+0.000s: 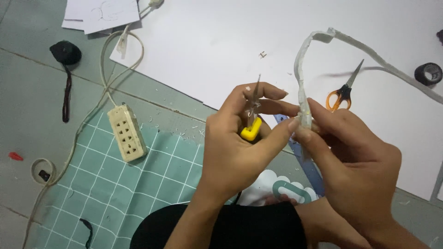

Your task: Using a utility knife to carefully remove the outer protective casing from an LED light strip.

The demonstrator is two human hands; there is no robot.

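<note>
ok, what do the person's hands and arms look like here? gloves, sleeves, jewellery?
Both are bare: no gloves on the left hand or the right hand, and no rings, watch or bands in view. The forearms show no sleeves up to the bottom edge of the picture. The fingers have short, unpainted nails.

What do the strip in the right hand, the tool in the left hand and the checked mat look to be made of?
Strip: probably paper or tape-wrapped, off-white and matte, with wrinkled, kinked edges. Tool in the left hand: thin metal blade that glints, and a glossy yellow body, likely plastic. Mat: teal with a white grid; the smooth sheen suggests plastic or coated cloth, though that is uncertain. The right hand pinches the strip.
</note>
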